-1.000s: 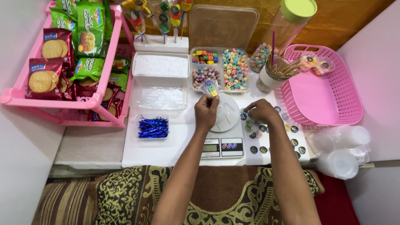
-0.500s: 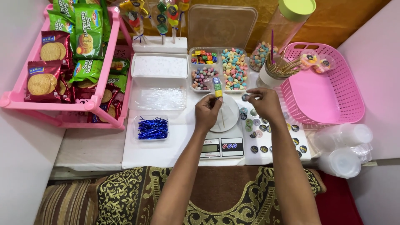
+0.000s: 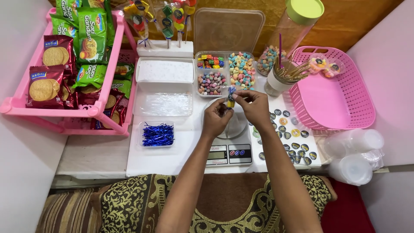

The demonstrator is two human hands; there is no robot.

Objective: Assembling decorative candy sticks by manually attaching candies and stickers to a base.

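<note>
Pink basket, pink rack, blue twist ties, lime-green jar lid.

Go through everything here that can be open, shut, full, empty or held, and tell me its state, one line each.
Left hand: pinching the small candy packet.
Right hand: pinching the same packet.
Small candy packet: held above the scale.
Kitchen scale: display unreadable.
Compartment candy box: open, filled.
Its lid: off, propped upright behind.
Pink basket: nearly empty.
Tall jar: green lid on.
Twist-tie tray: open, partly filled.
</note>
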